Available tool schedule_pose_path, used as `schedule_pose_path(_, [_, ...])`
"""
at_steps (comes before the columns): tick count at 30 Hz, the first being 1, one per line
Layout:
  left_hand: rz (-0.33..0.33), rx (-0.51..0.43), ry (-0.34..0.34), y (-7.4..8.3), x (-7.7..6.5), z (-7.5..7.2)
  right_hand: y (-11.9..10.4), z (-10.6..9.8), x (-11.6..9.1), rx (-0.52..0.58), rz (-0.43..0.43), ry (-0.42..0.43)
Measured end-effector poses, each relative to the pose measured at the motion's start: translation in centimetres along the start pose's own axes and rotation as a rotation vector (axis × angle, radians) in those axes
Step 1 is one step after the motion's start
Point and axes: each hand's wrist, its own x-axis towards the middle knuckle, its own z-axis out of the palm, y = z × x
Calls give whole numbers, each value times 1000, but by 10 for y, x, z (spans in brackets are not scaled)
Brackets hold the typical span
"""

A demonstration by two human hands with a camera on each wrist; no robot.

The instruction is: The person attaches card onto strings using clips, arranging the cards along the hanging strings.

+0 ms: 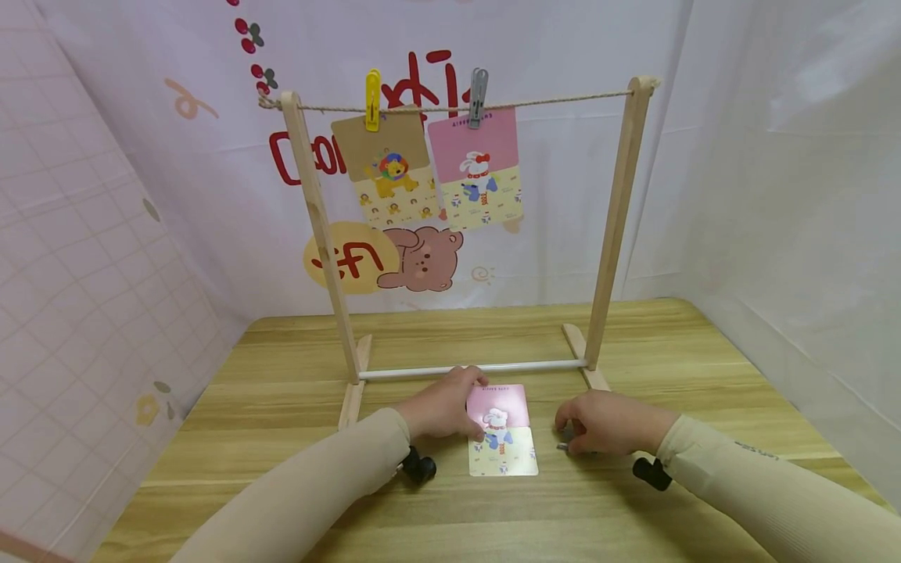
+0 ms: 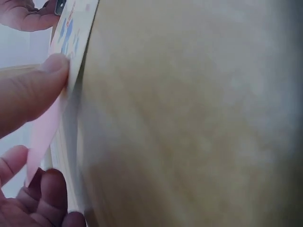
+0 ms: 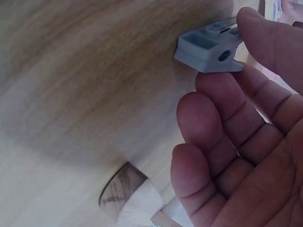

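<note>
My left hand (image 1: 439, 403) grips a pink and yellow rabbit card (image 1: 508, 461) at its left side, on the wooden table. In the left wrist view, the thumb lies on the edge of the card (image 2: 45, 127), with fingers around its pink end. To the card's right, my right hand (image 1: 611, 422) pinches a grey clothes peg (image 3: 201, 49) between thumb and fingers, low over the tabletop. The palm hides most of that peg in the head view.
A wooden frame (image 1: 615, 234) stands behind the hands, with a twine line (image 1: 563, 100) across its top. A yellow peg (image 1: 373, 102) holds a brown lion card (image 1: 359, 148); a grey peg (image 1: 477, 94) holds another rabbit card (image 1: 450, 148). A white rod (image 1: 528, 367) joins the frame's feet.
</note>
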Motion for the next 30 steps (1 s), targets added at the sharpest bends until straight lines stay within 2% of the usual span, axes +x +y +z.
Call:
schedule_pose_path(9, [55, -62, 19, -1, 0, 0, 0, 0, 0, 13, 6, -7])
schedule_pose_path(22, [-6, -187, 14, 1, 0, -3, 1, 0, 1, -10, 10, -11])
schedule_pose_path(30, [41, -236, 37, 1, -1, -3, -2, 0, 0, -11, -11, 0])
